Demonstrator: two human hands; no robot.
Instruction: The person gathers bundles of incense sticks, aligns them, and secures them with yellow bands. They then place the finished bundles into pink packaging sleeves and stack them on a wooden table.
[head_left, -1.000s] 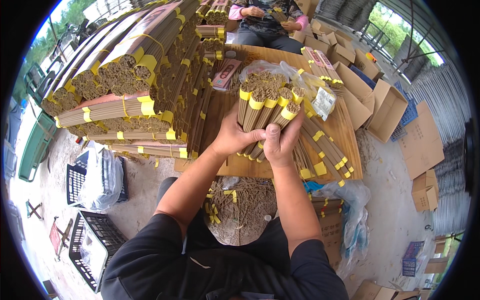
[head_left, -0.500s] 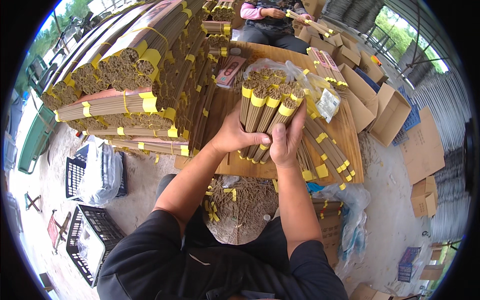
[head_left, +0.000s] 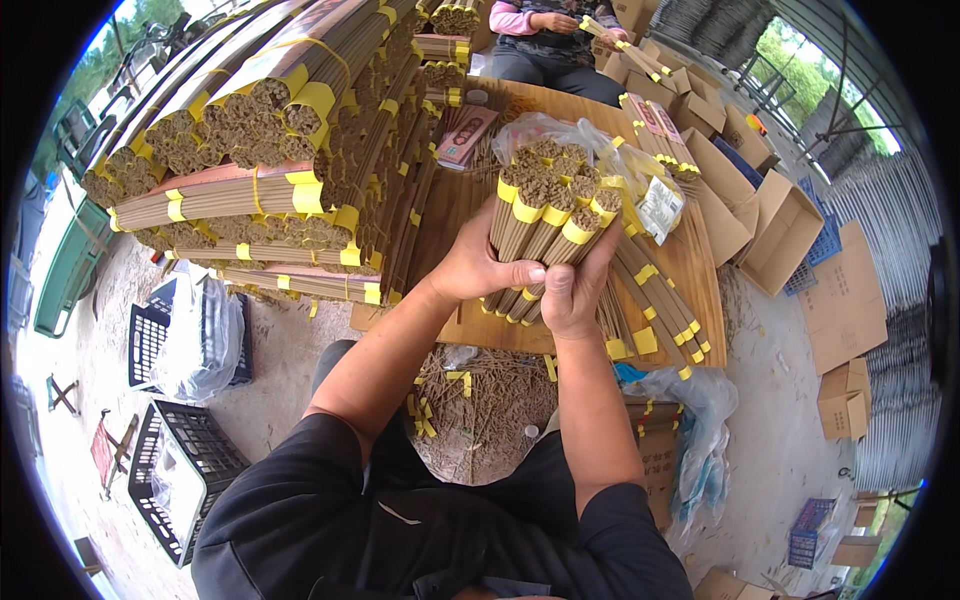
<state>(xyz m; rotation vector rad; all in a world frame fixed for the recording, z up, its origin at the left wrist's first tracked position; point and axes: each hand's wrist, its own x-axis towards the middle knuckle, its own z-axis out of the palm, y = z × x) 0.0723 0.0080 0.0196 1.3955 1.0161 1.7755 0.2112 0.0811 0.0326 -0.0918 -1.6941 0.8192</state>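
Note:
Both my hands grip one cluster of incense stick bundles (head_left: 540, 230), thin brown sticks banded with yellow paper near their upper ends. My left hand (head_left: 474, 262) wraps its left side, thumb across the front. From the right my right hand (head_left: 580, 290) closes round it, its thumb beside the left one. The cluster stands tilted over the wooden table (head_left: 470, 325), upper ends away from me. More banded bundles (head_left: 655, 295) lie on the table to the right of my right hand. Behind the cluster rests a clear plastic bag (head_left: 540, 127).
A tall stack of incense bundles (head_left: 330, 130) rises at the left. Across the table sits another person (head_left: 555, 45) holding sticks. Cardboard boxes (head_left: 785, 215) stand at the right, black crates (head_left: 180, 480) at the lower left. Broken sticks and yellow scraps (head_left: 480, 420) lie below the table edge.
The cluster has tipped slightly toward me and shifted a little right, showing more of its upper ends. Both hands keep their hold. My view has shifted slightly.

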